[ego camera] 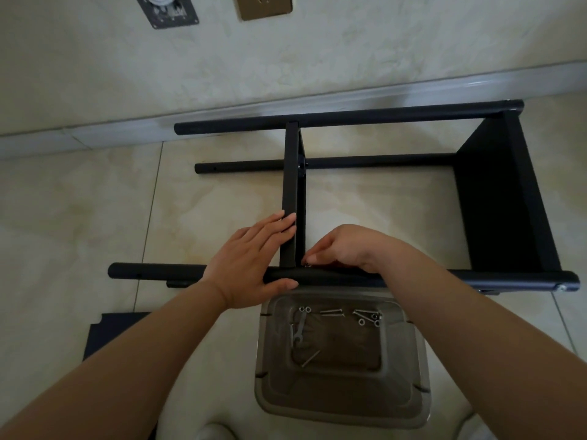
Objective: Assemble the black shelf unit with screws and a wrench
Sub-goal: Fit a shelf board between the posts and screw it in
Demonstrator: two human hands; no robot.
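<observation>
The black shelf unit lies on its side on the tiled floor, with round poles (349,117) running left to right and an end shelf (505,198) fixed at the right. A middle shelf panel (290,185) stands on edge between the far and near poles. My left hand (251,265) holds the near pole (152,271) with its thumb under it, and its straight fingers press the panel's left face. Just right of the panel, where it meets the near pole, my right hand (343,249) pinches a small silver screw (307,265).
A steel tray (341,404) sits below the near pole, holding loose screws (332,312), washers and a small wrench (298,328). Another black panel (111,328) lies at the lower left. The wall and its skirting run along the far side.
</observation>
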